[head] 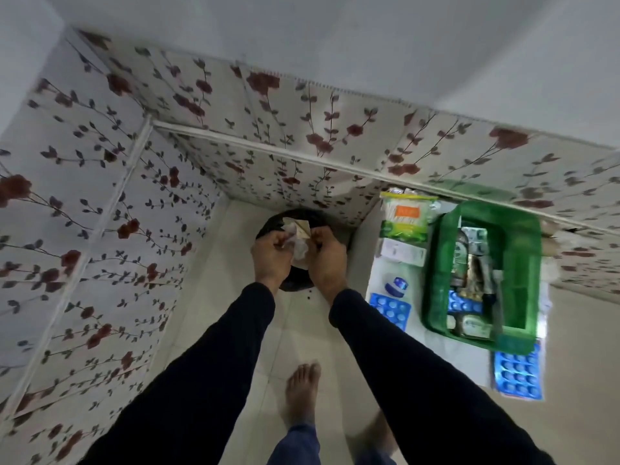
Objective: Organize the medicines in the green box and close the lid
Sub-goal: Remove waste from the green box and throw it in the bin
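The green box (523,263) stands open on a white table at the right, with several blister strips and tubes inside. Blue blister packs lie beside it, one on its left (391,310) and one at the near corner (518,374). A small blue jar (397,285), a white carton (401,251) and a bag of cotton buds (406,218) sit left of the box. My left hand (271,256) and my right hand (327,260) both grip crumpled white paper and a tan scrap (298,239) over a black-lined bin (295,283), left of the table.
The white table (446,350) stands against a floral-papered wall (302,129). More floral wall runs along the left. The floor is pale tile, and my bare foot (302,387) stands on it below my arms. The box's lid cannot be made out.
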